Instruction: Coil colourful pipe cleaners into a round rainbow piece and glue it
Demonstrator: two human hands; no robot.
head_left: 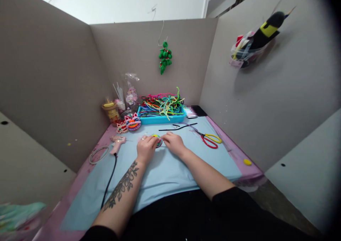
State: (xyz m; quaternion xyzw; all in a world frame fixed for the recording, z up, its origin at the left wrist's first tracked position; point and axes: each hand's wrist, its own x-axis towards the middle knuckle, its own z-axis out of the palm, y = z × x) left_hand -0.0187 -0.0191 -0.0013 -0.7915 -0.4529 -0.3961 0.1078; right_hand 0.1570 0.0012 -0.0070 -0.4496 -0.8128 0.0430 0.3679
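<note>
A small multicoloured craft piece [159, 142], with yellow, green and pink parts, sits between my hands above the light blue cloth [170, 170]. My left hand [146, 147] is closed on its left side, fingers pressed together and partly covering it. On the right side, my right hand [172, 142] pinches at the piece's edge with thumb and fingertips. What exactly lies between the right fingertips is too small to make out. Black stems [178, 129] lie just behind the hands.
A blue tray [162, 120] of coloured fuzzy stems stands at the back. Red-and-yellow scissors [210, 140] lie right, a pink glue gun [117, 145] with its cord left. Lion-head crafts [133, 122] and a brown cup [112, 113] stand back left. Grey partitions [154, 63] enclose the table.
</note>
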